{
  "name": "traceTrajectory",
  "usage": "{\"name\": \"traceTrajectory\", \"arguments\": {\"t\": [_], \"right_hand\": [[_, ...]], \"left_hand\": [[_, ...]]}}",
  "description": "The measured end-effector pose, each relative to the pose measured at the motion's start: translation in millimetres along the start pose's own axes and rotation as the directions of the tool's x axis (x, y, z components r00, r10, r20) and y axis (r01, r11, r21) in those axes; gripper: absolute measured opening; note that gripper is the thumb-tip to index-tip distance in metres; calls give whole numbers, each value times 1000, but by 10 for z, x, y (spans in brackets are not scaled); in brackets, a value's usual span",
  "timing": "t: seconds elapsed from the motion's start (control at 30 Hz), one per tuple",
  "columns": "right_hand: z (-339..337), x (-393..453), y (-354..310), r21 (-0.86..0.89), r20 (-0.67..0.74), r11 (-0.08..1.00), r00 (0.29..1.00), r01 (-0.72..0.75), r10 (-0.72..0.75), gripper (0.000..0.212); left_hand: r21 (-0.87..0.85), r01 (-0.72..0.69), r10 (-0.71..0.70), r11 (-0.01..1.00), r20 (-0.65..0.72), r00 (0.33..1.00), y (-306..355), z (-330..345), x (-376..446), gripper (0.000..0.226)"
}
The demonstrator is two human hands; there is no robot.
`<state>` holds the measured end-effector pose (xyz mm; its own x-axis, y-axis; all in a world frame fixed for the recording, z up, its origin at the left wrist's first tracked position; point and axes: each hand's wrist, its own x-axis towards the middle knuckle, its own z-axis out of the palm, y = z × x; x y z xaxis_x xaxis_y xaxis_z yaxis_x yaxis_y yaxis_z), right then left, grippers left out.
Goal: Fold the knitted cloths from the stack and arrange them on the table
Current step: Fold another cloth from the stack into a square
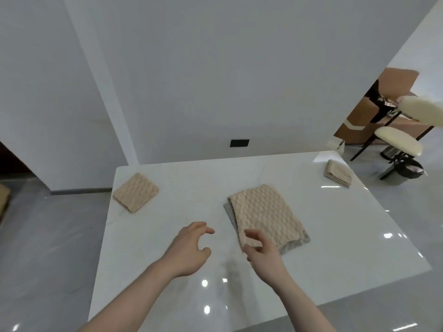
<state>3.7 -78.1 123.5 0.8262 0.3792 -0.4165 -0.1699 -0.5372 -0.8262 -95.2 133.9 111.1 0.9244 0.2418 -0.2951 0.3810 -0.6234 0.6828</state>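
With two folded cloths already set at the far-left [135,192] and far-right [338,173] of the white surface [335,224], both hands, the left hand [191,245] and right hand [260,250], hover with loose, empty grip at the near corner of the central stack [266,214], so the next step looks like pinching its top beige cloth.

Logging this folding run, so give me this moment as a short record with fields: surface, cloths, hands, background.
surface: glossy white marble-look table
stack: beige knitted cloth lying on a grey cloth, centre of table
folded, far left: beige knitted square
folded, far right: small beige folded cloth
left hand: fingers loosely curled, above the table, holding nothing
right hand: at the stack's near edge; grip on the cloth cannot be told
background: cream round stool, brown cardboard boxes
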Motion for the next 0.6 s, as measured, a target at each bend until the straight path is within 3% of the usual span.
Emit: {"name": "traceTrajectory", "arguments": {"t": [0.33, 0.6], "right_hand": [[-560, -152, 234, -45, -80, 998, 996, 40, -43, 34], [-1107, -96, 224, -42, -53, 994, 993, 102, -104, 32]], "left_hand": [[85, -56, 49, 995, 74, 996, 400, 277, 80, 54], [96, -58, 57, 994, 8, 998, 738, 551, 176, 52]]}}
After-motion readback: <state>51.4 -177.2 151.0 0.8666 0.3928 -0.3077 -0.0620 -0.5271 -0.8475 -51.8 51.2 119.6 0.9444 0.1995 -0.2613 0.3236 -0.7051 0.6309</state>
